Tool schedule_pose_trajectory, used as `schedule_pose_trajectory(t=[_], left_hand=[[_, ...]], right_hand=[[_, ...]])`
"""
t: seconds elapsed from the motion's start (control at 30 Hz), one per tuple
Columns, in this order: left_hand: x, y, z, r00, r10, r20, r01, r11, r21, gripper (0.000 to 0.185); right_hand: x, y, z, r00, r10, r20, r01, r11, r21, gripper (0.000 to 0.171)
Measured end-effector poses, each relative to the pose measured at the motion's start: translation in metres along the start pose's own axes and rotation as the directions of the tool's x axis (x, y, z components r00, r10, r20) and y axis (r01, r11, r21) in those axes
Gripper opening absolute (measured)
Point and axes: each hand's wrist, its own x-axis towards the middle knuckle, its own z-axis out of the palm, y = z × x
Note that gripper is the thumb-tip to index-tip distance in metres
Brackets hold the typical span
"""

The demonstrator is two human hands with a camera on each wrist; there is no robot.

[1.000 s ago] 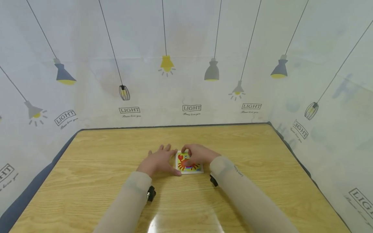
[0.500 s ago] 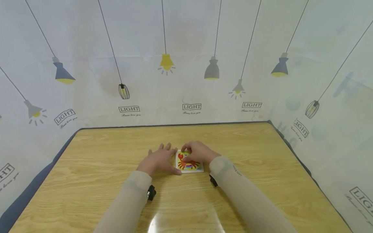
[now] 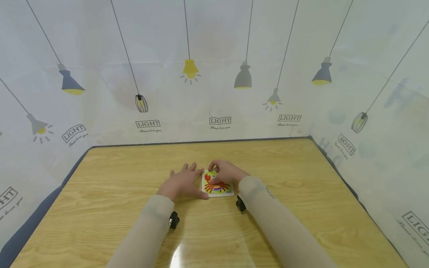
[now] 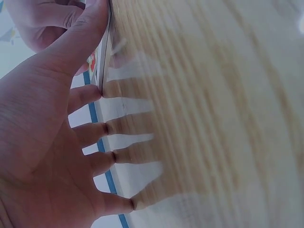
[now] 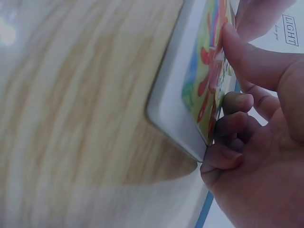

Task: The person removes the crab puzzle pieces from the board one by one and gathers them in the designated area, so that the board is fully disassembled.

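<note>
One crab puzzle [image 3: 217,185], two hands.

Light is bright and even. A white glare patch lies on the near edge of the worktop [image 3: 187,257] in the head view. Straight lines bend at the edges. Both wrist views show the wood grain blurred, with soft finger shadows.

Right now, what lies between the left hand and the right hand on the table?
The crab puzzle board lies between them: the left hand touches its left edge, the right hand rests on its top. The head view shows this.
</note>
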Motion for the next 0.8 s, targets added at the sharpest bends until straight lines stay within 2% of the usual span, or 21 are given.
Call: schedule_pose_trajectory(t=[0.37, 0.8], left_hand=[[-0.0002, 0.0008, -0.0008, 1.0, -0.009, 0.014, 0.009, 1.0, -0.003, 0.109], [0.0002, 0.0025, -0.0015, 1.0, -0.006, 0.014, 0.006, 1.0, 0.006, 0.109]], right_hand=[[-0.0043, -0.0034, 0.0014, 1.0, 0.011, -0.015, -0.01, 0.997, 0.079, 0.035], [-0.006, 0.0028, -0.0004, 0.999, -0.035, -0.035, 0.038, 0.996, 0.08, 0.031]])
